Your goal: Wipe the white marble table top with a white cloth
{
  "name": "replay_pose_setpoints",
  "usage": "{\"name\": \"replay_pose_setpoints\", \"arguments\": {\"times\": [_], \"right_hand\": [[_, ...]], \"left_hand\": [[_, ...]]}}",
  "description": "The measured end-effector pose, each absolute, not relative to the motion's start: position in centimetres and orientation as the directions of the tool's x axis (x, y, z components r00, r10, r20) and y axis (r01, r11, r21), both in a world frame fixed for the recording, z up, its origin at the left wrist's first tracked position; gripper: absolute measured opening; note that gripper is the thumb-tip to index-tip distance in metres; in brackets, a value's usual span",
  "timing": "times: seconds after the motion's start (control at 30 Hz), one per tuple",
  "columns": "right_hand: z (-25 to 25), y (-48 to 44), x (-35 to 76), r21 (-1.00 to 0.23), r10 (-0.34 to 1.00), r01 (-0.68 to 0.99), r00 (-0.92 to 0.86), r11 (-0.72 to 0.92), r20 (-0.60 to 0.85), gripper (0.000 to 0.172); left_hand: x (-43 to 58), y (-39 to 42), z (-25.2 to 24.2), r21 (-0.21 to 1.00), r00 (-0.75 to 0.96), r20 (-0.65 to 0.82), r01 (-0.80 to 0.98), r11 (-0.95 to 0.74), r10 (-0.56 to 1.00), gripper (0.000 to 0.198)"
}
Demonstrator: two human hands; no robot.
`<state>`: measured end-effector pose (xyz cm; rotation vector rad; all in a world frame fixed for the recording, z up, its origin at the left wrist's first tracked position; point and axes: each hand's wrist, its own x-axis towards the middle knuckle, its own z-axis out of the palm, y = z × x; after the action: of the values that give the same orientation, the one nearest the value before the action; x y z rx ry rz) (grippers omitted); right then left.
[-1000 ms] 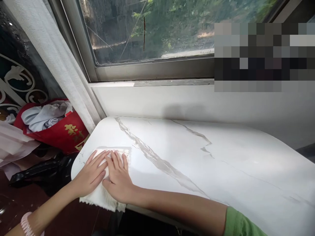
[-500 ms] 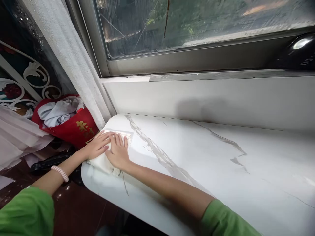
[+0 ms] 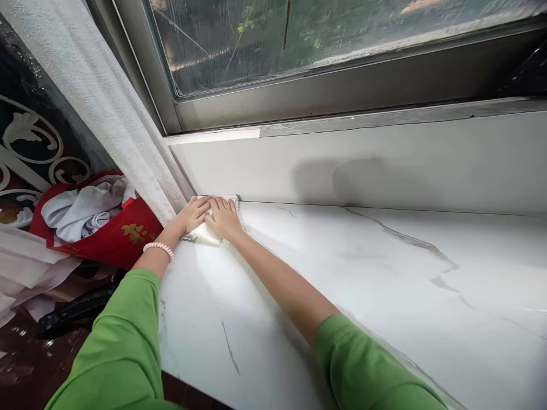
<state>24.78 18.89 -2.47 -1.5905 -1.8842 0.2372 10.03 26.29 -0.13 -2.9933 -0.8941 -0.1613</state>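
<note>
A whitish cloth (image 3: 204, 233) lies flat at the far left corner of the white, marble-veined table (image 3: 294, 256), up against the wall. My left hand (image 3: 193, 217) rests on the cloth's left part, palm down with its fingers stretched out. Beside it, my right hand (image 3: 224, 217) presses flat on the cloth, fingers spread towards the wall. The two hands touch or nearly touch at the thumb and fingertips. Much of the cloth is hidden under them. A pink coiled band (image 3: 159, 249) circles my left wrist.
A white curtain (image 3: 106, 108) hangs just left of the table corner. Below it stands a red bag (image 3: 128, 236) stuffed with pale clothes (image 3: 81, 210). Behind the table are a low white wall (image 3: 256, 171) and a metal-framed window (image 3: 342, 85). A dark object (image 3: 530, 74) sits at the right sill.
Both hands have slid the cloth away from me, from the table's left end to the corner by the wall. The camera's view has shifted slightly.
</note>
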Motion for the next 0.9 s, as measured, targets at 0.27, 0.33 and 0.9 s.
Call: {"name": "replay_pose_setpoints", "arguments": {"times": [0.27,0.33,0.9], "right_hand": [[-2.6,19.9,25.3,-0.482,0.92,0.831,-0.085,0.278,0.383,0.046],[-2.6,19.6,25.3,-0.471,0.92,0.837,-0.089,0.277,0.382,0.047],[-1.0,4.6,22.0,-0.496,0.913,0.774,-0.267,0.394,0.31,0.056]], "left_hand": [[10.4,26.9,-0.4,-0.028,0.808,0.125,0.583,-0.812,0.576,0.045],[10.3,26.4,-0.4,-0.029,0.801,0.118,0.593,-0.804,0.587,0.045],[4.7,10.2,0.5,0.047,0.801,0.164,0.577,-0.816,0.576,0.049]]}}
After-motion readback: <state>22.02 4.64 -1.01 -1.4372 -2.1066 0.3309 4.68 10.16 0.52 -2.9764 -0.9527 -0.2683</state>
